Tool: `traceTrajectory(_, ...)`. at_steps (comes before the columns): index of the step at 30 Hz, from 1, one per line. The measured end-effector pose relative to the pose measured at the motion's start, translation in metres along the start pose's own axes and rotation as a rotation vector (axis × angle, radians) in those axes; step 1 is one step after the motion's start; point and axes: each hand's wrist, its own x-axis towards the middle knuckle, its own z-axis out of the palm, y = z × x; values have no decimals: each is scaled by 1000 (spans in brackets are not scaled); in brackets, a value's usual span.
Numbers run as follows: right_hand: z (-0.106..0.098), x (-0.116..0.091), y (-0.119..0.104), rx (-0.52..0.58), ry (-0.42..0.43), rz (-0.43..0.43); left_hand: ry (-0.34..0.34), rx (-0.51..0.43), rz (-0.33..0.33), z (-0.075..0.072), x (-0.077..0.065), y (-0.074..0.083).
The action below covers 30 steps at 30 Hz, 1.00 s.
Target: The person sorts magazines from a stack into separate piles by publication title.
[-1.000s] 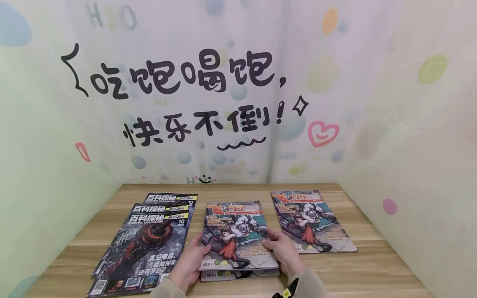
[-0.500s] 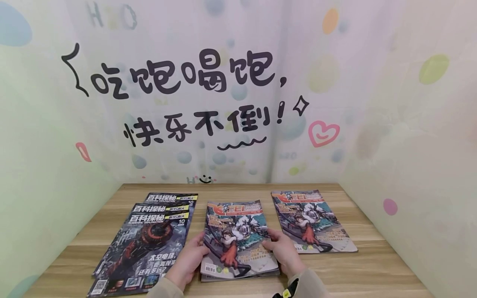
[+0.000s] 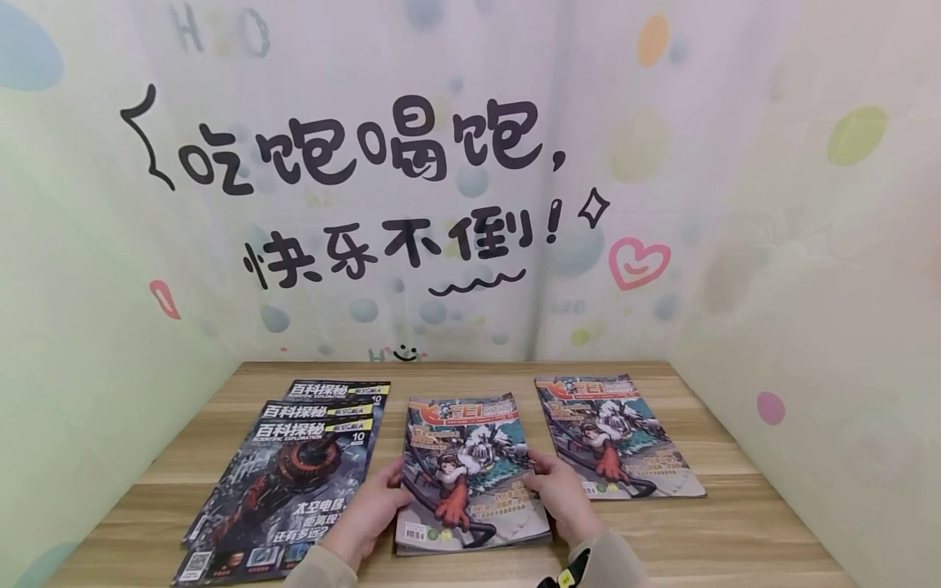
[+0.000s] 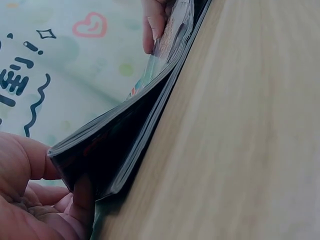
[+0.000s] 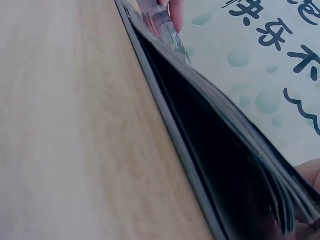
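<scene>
Both hands hold a comic-style magazine [image 3: 466,474] with a red-and-orange title, in the middle of the table. At its left side is the left hand [image 3: 371,510], pinching the edge between thumb and fingers. The right hand [image 3: 562,494] grips the opposite edge. Under it lies another magazine [image 4: 149,134], nearly lined up with it. Both wrist views show the side edges of the upper magazine [image 5: 215,107] bent up, with a dark gap above the lower one. Most of the lower cover is hidden.
Several dark science magazines [image 3: 294,474] lie overlapped and fanned on the left. Another magazine with the same comic cover [image 3: 617,441] lies at the right. The wooden table [image 3: 470,376] meets a printed curtain [image 3: 470,327] behind and pale walls at both sides.
The held magazine has come down toward the front edge and now covers nearly all of the lower one. Both hands keep their grip and have barely shifted.
</scene>
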Motion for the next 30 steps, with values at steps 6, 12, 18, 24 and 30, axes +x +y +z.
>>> traceTrajectory(6, 0, 2, 2, -14, -5, 8, 9, 16, -7, -2, -1, 1)
traceTrajectory(12, -1, 1, 1, -24, -21, -9, 17, 37, -13, -2, 1, -1)
traceTrajectory(18, -1, 0, 0, -29, -30, -7, 29, 53, -21, -1, 1, -2)
traceTrajectory(24, -2, 0, -1, -20, -29, 3, 45, 54, -30, 0, 0, -2)
traceTrajectory(30, -1, -1, 0, -9, -33, -14, 47, 41, -32, 0, 0, -3)
